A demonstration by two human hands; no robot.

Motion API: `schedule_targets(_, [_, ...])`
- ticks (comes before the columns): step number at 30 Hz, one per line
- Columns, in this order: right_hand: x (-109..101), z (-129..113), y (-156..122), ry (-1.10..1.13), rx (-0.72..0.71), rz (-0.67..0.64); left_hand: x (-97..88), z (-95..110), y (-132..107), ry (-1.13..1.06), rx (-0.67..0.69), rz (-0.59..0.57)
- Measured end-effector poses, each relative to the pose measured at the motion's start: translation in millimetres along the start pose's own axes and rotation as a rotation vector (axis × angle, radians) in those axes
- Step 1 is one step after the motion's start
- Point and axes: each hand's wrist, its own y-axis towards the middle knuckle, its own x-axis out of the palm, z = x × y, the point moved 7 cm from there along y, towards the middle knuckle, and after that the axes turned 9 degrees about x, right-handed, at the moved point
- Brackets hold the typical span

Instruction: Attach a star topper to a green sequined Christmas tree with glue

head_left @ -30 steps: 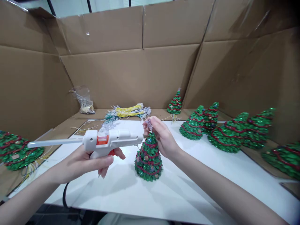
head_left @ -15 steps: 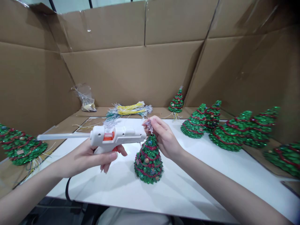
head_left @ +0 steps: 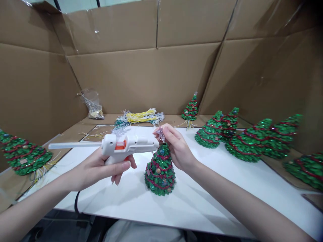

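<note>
My left hand (head_left: pixel 111 168) is wrapped round the handle of a white hot glue gun (head_left: pixel 143 145), a long clear glue stick poking out of its back. The gun's nozzle end is close to the top of a small green Christmas tree (head_left: pixel 160 174) with red garland and tiny ornaments, upright on the white table. Between thumb and fingers, my right hand (head_left: pixel 178 146) pinches a clear star topper (head_left: pixel 160 133) at the tree's tip. Whether the star touches the tip, I cannot tell; the fingers partly hide it.
Several similar trees stand or lean at the right (head_left: pixel 248 143); one tree is at the back (head_left: pixel 190 109) and another at the left (head_left: pixel 22 154). Bundled yellow and white wires (head_left: pixel 141 116) and a clear plastic bag (head_left: pixel 94 106) lie along the back. Cardboard walls (head_left: pixel 121 77) surround the table (head_left: pixel 202 205).
The glue gun has shifted slightly to the right with my left hand. My right hand still pinches the star at the tree's top.
</note>
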Motion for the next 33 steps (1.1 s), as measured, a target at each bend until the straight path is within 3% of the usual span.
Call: schedule_targets(33, [1.3,0.9,-0.2,0.116,-0.013,-0.020,6.5,-10.7,-5.4,-0.115,-0.077,-0.006])
